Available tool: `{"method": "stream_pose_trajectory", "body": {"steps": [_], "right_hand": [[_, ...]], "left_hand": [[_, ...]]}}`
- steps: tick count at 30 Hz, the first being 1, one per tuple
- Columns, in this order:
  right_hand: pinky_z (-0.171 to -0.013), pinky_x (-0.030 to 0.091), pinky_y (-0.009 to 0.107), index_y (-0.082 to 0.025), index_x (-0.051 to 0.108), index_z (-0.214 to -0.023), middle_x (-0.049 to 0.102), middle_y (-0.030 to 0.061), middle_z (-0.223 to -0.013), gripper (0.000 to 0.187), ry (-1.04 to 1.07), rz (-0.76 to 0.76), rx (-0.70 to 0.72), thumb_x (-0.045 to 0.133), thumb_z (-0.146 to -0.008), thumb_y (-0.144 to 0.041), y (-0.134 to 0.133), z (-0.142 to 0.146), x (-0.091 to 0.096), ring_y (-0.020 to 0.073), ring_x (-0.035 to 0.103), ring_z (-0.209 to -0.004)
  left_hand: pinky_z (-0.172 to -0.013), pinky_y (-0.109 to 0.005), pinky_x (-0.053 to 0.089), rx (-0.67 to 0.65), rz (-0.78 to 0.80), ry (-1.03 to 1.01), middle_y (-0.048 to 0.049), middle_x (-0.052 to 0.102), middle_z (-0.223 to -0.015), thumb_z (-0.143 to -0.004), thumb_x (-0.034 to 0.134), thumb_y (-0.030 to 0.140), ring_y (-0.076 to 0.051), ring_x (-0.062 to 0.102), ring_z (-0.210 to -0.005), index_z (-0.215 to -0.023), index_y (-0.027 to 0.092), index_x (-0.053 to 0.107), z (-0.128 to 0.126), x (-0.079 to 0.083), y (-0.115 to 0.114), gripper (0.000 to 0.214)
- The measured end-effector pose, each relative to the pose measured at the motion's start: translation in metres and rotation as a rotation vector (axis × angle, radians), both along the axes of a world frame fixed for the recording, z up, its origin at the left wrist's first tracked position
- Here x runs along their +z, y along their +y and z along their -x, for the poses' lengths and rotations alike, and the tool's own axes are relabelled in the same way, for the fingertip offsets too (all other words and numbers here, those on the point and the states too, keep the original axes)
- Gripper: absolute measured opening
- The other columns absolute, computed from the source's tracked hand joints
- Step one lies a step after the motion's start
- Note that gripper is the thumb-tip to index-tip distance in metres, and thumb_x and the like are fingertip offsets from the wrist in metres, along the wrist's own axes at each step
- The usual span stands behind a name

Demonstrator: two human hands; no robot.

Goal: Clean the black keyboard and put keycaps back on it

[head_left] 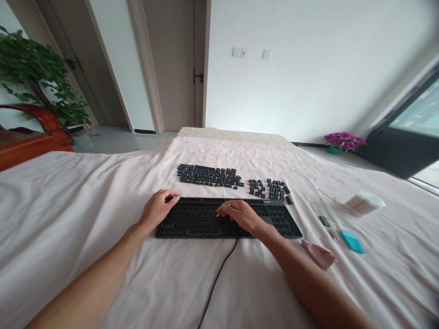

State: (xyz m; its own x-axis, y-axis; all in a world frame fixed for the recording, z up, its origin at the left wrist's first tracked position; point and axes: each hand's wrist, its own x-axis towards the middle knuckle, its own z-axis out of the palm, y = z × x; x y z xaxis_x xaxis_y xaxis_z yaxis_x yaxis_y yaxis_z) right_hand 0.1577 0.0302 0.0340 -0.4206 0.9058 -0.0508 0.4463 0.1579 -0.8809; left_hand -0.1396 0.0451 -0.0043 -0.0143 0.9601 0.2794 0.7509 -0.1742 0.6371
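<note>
A black keyboard (199, 219) with its keycaps off lies on the pale bedsheet-like cloth, its bare switch posts showing. My left hand (158, 209) grips the keyboard's far left corner, thumb along the top edge. Between the fingertips of my right hand (240, 214) is a thin cotton swab (223, 210), its tip down among the switch posts near the middle. Just beyond the keyboard, removed keycaps (209, 176) sit in rows, and a second group of loose keycaps (270, 188) lies to their right.
Right of the keyboard lie a pink cloth (318, 255), a blue brush (352, 241), a small dark tool with metal wires (325, 222) and a clear pack of cotton swabs (365, 203). The keyboard's cable (219, 274) runs toward me. A wooden chair (37, 132) stands left.
</note>
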Motion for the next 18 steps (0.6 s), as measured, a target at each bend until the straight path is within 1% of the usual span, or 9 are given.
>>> {"method": "stream_pose_trajectory", "body": {"steps": [2,5,8,11,14,16,18], "right_hand": [[-0.064,0.043,0.026,-0.019,0.073,-0.088,0.071,0.0041,-0.083,0.034,-0.114,-0.097,-0.010,0.044,-0.090,-0.037,-0.001,-0.005,-0.001,0.0157,0.061,-0.074],[-0.070,0.040,0.027,-0.023,0.073,-0.085,0.071,0.0033,-0.089,0.034,-0.340,-0.263,-0.096,0.043,-0.092,-0.035,-0.003,-0.016,0.002,0.0184,0.063,-0.082],[-0.066,0.036,0.027,-0.023,0.072,-0.085,0.071,0.0053,-0.090,0.035,-0.568,-0.354,-0.172,0.042,-0.093,-0.040,-0.007,-0.025,0.007,0.0209,0.064,-0.084],[-0.062,0.032,0.027,-0.022,0.069,-0.081,0.071,0.0063,-0.086,0.038,-0.710,-0.421,-0.201,0.040,-0.094,-0.041,-0.012,-0.029,0.013,0.0209,0.064,-0.080],[-0.061,0.031,0.027,-0.021,0.067,-0.074,0.069,0.0054,-0.081,0.038,-0.735,-0.462,-0.232,0.039,-0.094,-0.039,-0.016,-0.029,0.019,0.0197,0.063,-0.077],[-0.063,0.033,0.026,-0.022,0.067,-0.073,0.069,0.0036,-0.078,0.038,-0.669,-0.436,-0.215,0.039,-0.095,-0.038,-0.018,-0.025,0.021,0.0182,0.063,-0.076],[-0.066,0.035,0.025,-0.023,0.068,-0.074,0.069,0.0021,-0.078,0.038,-0.581,-0.407,-0.163,0.039,-0.095,-0.037,-0.022,-0.017,0.020,0.0169,0.062,-0.075]], "left_hand": [[-0.087,-0.030,0.046,-0.017,0.006,0.009,-0.0034,0.070,-0.101,-0.084,0.049,0.044,-0.021,0.063,-0.097,-0.095,0.022,0.069,0.002,-0.005,0.001,0.032],[-0.089,-0.030,0.045,-0.035,-0.002,0.027,-0.0030,0.070,-0.101,-0.085,0.047,0.045,-0.021,0.062,-0.098,-0.093,0.022,0.069,0.000,-0.006,0.000,0.032],[-0.088,-0.029,0.045,-0.028,0.004,0.028,-0.0027,0.070,-0.101,-0.085,0.046,0.045,-0.021,0.062,-0.097,-0.093,0.023,0.069,-0.001,-0.005,0.000,0.033],[-0.088,-0.029,0.045,-0.019,0.007,0.026,-0.0027,0.071,-0.100,-0.085,0.046,0.045,-0.021,0.062,-0.097,-0.093,0.023,0.069,-0.001,-0.005,0.000,0.033],[-0.087,-0.029,0.045,-0.015,0.008,0.023,-0.0023,0.071,-0.100,-0.085,0.046,0.045,-0.021,0.063,-0.097,-0.093,0.023,0.069,0.000,-0.006,0.001,0.032],[-0.087,-0.029,0.045,-0.016,0.006,0.021,-0.0021,0.071,-0.099,-0.085,0.046,0.045,-0.021,0.063,-0.096,-0.092,0.023,0.069,0.001,-0.007,0.001,0.032],[-0.087,-0.029,0.045,-0.020,0.000,0.017,-0.0024,0.070,-0.098,-0.085,0.046,0.045,-0.021,0.062,-0.096,-0.091,0.023,0.069,0.001,-0.007,0.001,0.032]]}}
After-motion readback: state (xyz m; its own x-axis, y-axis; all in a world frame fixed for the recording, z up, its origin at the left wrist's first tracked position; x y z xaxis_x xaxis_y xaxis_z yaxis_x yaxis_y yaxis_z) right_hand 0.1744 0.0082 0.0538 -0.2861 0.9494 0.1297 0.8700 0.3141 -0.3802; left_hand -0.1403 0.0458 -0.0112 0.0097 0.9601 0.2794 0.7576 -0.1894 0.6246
